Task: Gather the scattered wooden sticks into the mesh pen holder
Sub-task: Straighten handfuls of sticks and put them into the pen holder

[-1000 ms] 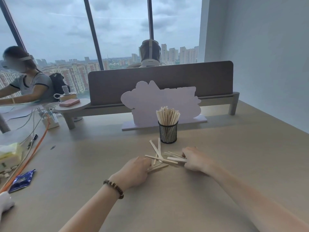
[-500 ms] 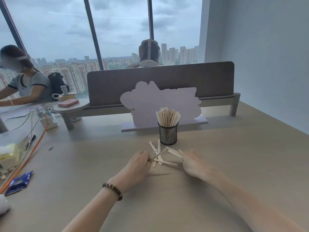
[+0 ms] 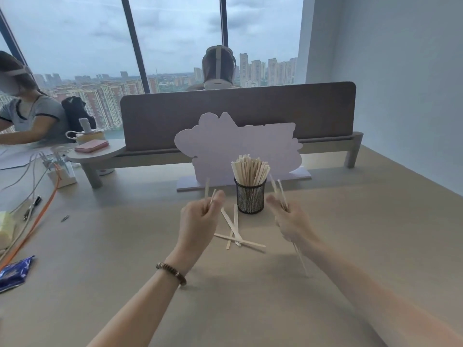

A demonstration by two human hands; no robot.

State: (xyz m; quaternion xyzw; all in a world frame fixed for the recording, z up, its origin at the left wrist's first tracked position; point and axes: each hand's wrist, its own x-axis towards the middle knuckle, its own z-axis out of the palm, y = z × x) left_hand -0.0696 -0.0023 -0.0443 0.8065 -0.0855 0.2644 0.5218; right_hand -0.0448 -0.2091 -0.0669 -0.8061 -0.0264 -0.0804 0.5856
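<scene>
Right now the mesh pen holder [image 3: 250, 197] stands on the table [image 3: 350, 221], already packed with upright wooden sticks [image 3: 250, 169]. Just in front of the holder and a little to its left, a few loose sticks [image 3: 235, 231] lie crossed on the tabletop. My left hand [image 3: 200, 219], raised to the holder's left, is pinched around two sticks pointing up. My right hand [image 3: 292, 219], raised to the holder's right, is clenched around a couple more, their ends poking out above and below my fist.
</scene>
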